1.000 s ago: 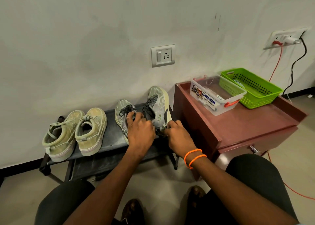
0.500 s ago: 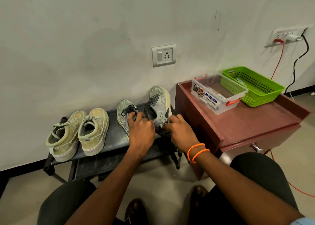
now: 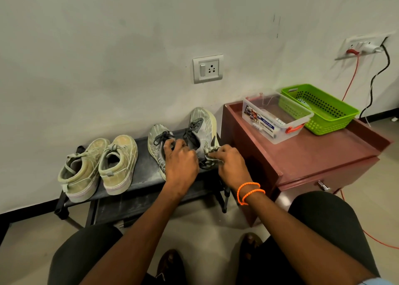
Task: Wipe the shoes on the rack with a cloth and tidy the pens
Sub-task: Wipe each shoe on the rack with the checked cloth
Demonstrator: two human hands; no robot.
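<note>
Wiping is underway: the right hand [image 3: 232, 164] pinches the cloth [image 3: 210, 155] against the tilted grey shoe [image 3: 203, 129] on the rack [image 3: 142, 177], left hand [image 3: 181, 164] gripping it; beige pair [image 3: 99, 166] and pens seemingly remain.

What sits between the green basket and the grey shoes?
In the head view, a clear plastic box sits on the red cabinet, between the green basket and grey shoes.

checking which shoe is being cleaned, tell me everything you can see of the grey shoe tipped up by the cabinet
The grey shoe looks like a mesh running shoe with dark laces and a thick pale sole. It stands tilted, toe up toward the wall, at the right end of the rack, beside the cabinet. The right hand presses a patterned cloth against its heel end. The left hand rests beside it on the other grey shoe.
</note>
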